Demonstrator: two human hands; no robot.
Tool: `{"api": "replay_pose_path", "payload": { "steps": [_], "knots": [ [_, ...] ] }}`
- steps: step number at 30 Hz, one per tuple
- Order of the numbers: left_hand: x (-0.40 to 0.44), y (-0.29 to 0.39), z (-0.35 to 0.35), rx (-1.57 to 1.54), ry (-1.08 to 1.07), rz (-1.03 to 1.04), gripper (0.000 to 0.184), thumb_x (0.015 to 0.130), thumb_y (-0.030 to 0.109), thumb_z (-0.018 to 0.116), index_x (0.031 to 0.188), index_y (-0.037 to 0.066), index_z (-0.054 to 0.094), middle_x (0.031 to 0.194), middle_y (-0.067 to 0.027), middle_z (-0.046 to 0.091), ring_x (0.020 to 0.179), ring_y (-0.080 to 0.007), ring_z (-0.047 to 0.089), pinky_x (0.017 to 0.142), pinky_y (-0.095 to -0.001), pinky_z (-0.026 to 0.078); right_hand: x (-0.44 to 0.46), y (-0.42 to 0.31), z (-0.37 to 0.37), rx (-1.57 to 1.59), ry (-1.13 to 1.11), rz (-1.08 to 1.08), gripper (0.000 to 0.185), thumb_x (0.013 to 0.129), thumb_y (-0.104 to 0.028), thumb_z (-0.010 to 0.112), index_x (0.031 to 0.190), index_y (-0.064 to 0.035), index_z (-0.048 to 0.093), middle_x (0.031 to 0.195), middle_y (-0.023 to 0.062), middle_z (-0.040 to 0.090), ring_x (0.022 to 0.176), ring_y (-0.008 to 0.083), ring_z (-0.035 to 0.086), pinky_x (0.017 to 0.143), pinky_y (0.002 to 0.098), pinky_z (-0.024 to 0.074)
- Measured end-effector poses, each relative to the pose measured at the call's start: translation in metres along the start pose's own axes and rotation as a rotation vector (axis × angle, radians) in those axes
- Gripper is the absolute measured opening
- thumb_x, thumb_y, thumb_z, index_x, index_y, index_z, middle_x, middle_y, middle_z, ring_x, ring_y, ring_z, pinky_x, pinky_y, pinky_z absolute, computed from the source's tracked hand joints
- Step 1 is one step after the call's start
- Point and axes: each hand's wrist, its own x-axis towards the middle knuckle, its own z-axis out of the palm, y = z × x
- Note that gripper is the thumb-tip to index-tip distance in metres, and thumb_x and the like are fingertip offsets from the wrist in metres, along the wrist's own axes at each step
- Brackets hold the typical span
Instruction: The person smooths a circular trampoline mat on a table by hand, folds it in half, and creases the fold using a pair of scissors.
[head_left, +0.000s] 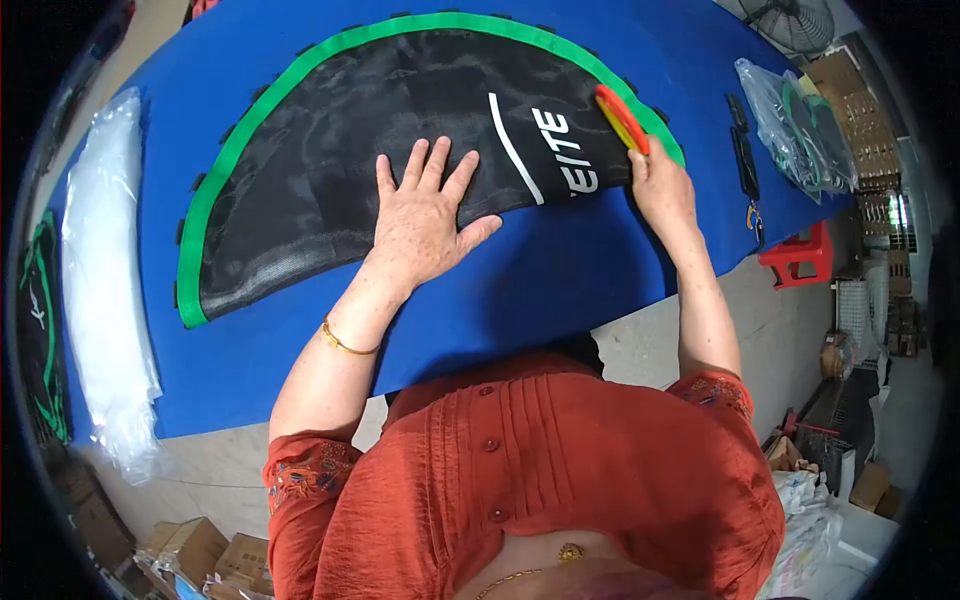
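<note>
A black mesh piece (330, 150) with a green border lies folded into a half circle on the blue table; white letters and a white line show near its right part. My left hand (425, 215) rests flat on the mesh with its fingers spread. Closed around a red and yellow tool (622, 118), my right hand (662, 190) is at the right end of the mesh. The tool lies over the mesh beside the green border. What kind of tool it is, I cannot make out.
Clear plastic bags (105, 270) lie along the left of the blue table (480, 300). At the right are black straps with a metal clip (745, 170) and bagged mesh pieces (800, 130). A red stool (803, 258) and cardboard boxes (185, 548) stand below.
</note>
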Motion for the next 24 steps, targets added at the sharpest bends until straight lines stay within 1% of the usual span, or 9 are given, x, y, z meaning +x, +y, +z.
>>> {"api": "replay_pose_path", "payload": {
  "steps": [6, 9, 12, 13, 14, 16, 19, 22, 24],
  "knots": [
    [0.0, 0.002, -0.001, 0.026, -0.01, 0.001, 0.09, 0.098, 0.076, 0.056, 0.166, 0.017, 0.046, 0.172, -0.0213, 0.038, 0.162, -0.0423, 0.029, 0.127, -0.0731, 0.018, 0.019, 0.004, 0.013, -0.021, 0.055, 0.029, 0.028, 0.109, -0.031, 0.057, 0.123, -0.0065, 0.061, 0.093, 0.0287, 0.074, 0.09, 0.0512, 0.072, 0.079, 0.0625, 0.0559],
    [0.001, 0.003, -0.004, 0.025, -0.026, -0.006, 0.091, 0.098, 0.075, 0.057, 0.166, 0.017, 0.045, 0.172, -0.0211, 0.037, 0.163, -0.0412, 0.027, 0.127, -0.0729, 0.018, 0.017, 0.003, 0.007, -0.001, -0.008, -0.018, 0.028, 0.11, -0.03, 0.056, 0.124, -0.0062, 0.061, 0.094, 0.0295, 0.074, 0.091, 0.0523, 0.071, 0.079, 0.0632, 0.0551],
    [0.001, 0.002, -0.002, 0.018, -0.017, -0.004, 0.091, 0.097, 0.075, 0.058, 0.166, 0.016, 0.046, 0.172, -0.0213, 0.038, 0.163, -0.0414, 0.028, 0.127, -0.0732, 0.018, -0.016, -0.005, -0.005, 0.181, -0.024, -0.088, 0.028, 0.11, -0.029, 0.056, 0.125, -0.0066, 0.061, 0.095, 0.0304, 0.073, 0.092, 0.054, 0.07, 0.079, 0.064, 0.0537],
    [0.001, 0.002, -0.003, 0.017, -0.013, -0.005, 0.091, 0.097, 0.075, 0.058, 0.165, 0.016, 0.046, 0.172, -0.0213, 0.038, 0.163, -0.0414, 0.028, 0.127, -0.0733, 0.018, -0.03, -0.008, -0.008, 0.236, -0.073, -0.058, 0.026, 0.11, -0.027, 0.056, 0.127, -0.0077, 0.06, 0.097, 0.031, 0.072, 0.094, 0.0546, 0.069, 0.079, 0.0635, 0.053],
    [0.001, 0.002, -0.002, 0.016, -0.011, -0.004, 0.091, 0.097, 0.075, 0.058, 0.165, 0.016, 0.047, 0.172, -0.0213, 0.039, 0.163, -0.0415, 0.028, 0.127, -0.0733, 0.018, -0.045, -0.008, -0.008, 0.291, -0.043, -0.101, 0.025, 0.11, -0.026, 0.058, 0.127, -0.0085, 0.06, 0.097, 0.0307, 0.072, 0.093, 0.0538, 0.069, 0.078, 0.0628, 0.0533],
    [0.002, 0.002, -0.002, 0.022, -0.004, -0.001, 0.09, 0.098, 0.076, 0.058, 0.165, 0.017, 0.047, 0.171, -0.0218, 0.039, 0.162, -0.0421, 0.029, 0.127, -0.0729, 0.018, -0.063, -0.009, -0.012, 0.263, -0.019, -0.092, 0.025, 0.11, -0.025, 0.058, 0.128, -0.0085, 0.06, 0.097, 0.0294, 0.073, 0.092, 0.0526, 0.07, 0.076, 0.0623, 0.0536],
    [0.001, 0.003, -0.001, 0.03, -0.011, 0.006, 0.089, 0.098, 0.076, 0.057, 0.165, 0.018, 0.047, 0.171, -0.0223, 0.039, 0.162, -0.0424, 0.029, 0.127, -0.0726, 0.018, -0.058, 0.018, -0.004, 0.137, 0.061, 0.051, 0.025, 0.11, -0.026, 0.058, 0.129, -0.009, 0.06, 0.095, 0.028, 0.073, 0.09, 0.0518, 0.07, 0.075, 0.0621, 0.0535],
    [0.002, 0.002, -0.001, 0.036, -0.011, 0.0, 0.089, 0.098, 0.075, 0.057, 0.166, 0.018, 0.046, 0.171, -0.0227, 0.039, 0.162, -0.0425, 0.029, 0.127, -0.0725, 0.018, -0.053, 0.023, -0.004, 0.203, 0.076, 0.11, 0.026, 0.11, -0.026, 0.057, 0.131, -0.0097, 0.06, 0.093, 0.0275, 0.074, 0.089, 0.0518, 0.071, 0.074, 0.0619, 0.0537],
    [0.003, 0.003, 0.0, 0.037, -0.016, -0.002, 0.089, 0.098, 0.075, 0.057, 0.166, 0.019, 0.045, 0.171, -0.0229, 0.038, 0.162, -0.0425, 0.029, 0.127, -0.0725, 0.018, -0.066, 0.016, -0.001, 0.271, 0.027, 0.041, 0.025, 0.111, -0.025, 0.057, 0.13, -0.0093, 0.06, 0.095, 0.0274, 0.074, 0.09, 0.0516, 0.071, 0.074, 0.0619, 0.0543]
  ]
}}
